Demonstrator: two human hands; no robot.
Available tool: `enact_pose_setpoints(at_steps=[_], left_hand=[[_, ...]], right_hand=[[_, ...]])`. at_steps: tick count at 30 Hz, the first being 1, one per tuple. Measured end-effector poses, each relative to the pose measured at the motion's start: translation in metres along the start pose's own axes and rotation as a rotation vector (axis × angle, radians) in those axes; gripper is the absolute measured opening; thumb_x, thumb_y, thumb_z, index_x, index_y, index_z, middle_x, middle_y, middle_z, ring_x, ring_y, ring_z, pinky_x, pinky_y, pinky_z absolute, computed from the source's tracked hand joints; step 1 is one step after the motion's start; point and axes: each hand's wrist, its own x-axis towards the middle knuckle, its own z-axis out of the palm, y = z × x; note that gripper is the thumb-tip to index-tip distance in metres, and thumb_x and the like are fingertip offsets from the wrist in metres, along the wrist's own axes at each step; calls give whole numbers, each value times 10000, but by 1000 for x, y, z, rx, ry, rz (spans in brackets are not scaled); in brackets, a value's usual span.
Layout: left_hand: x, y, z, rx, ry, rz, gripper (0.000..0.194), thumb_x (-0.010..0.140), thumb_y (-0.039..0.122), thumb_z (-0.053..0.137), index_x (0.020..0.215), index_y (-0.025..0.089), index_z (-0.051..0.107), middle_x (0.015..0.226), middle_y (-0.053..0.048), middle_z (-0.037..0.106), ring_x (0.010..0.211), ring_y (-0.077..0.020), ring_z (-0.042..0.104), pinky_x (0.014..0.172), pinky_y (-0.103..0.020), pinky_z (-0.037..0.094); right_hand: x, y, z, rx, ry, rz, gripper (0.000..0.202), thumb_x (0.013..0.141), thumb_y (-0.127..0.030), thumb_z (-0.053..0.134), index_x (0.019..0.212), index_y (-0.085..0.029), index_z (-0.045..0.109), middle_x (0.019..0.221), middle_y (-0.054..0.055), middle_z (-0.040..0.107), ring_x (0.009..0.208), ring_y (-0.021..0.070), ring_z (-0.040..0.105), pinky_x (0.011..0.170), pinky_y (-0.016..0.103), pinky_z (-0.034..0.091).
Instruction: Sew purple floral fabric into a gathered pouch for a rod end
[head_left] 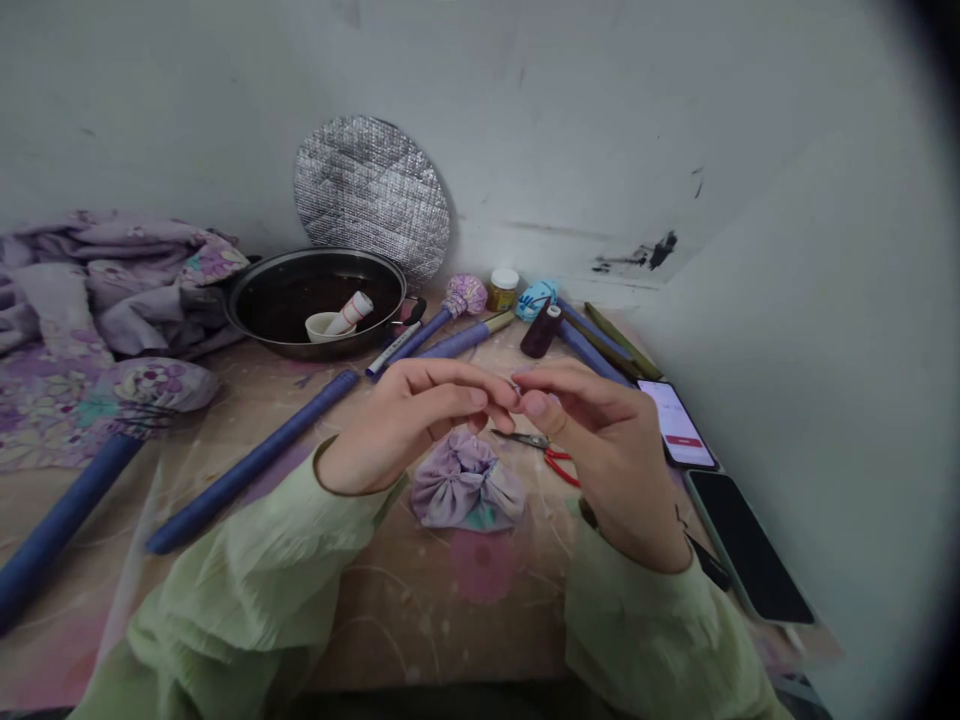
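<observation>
My left hand [439, 405] and my right hand [600, 425] meet at the fingertips, raised over the table. The right thumb and index finger are pinched together against the tips of the left fingers. Whatever they hold there is too small to make out. The left thumb lies along its bent fingers, which are closed. Just below the hands rests a gathered lilac fabric pouch [466, 485] with a teal patch. Scissors [556, 460] with red handles lie partly hidden behind my right hand.
A dark pan [262, 345] holds a small cup and a white roll. Around stand a dark thread spool [540, 335], a jar [502, 290], blue-wrapped sticks [251, 462], a marker [394, 348] and floral cloth [60, 300]. Two phones [682, 425] lie at right by the wall.
</observation>
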Motion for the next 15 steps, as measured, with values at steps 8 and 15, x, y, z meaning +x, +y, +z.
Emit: enact_pose_setpoints(at_steps=[8,15], left_hand=[[2,-6,1,54,24,-21,99,754,106,612,835,127,665,691,-11,680,582,-77,614,566,-162,473],[1,-3,7,307,46,-58,65,764,138,625,718,95,640,610,1,617,510,-44,528,501,-137,440]], right_hand=[[0,3,4,88,33,36,50,773,-225,634,769,-243,681,755,-21,675,747,122,609,729,283,489],[1,5,6,126,62,38,58,787,-232,621,776,-237,678,764,-27,664,750,97,594,707,232,473]])
